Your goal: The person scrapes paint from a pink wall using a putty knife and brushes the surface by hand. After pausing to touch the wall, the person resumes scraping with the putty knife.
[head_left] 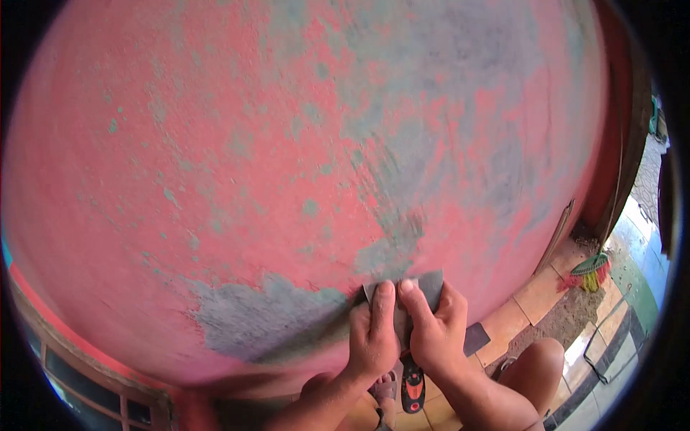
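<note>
Looks forward and down from the wearer's head, close to a wall (215,179). Catches floor (510,320) at lower right.

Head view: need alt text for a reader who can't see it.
Left hand and right hand grip a broad scraper at a pink wall with gray and green patches. A colorful broom is by the tiled floor at image right.
</note>
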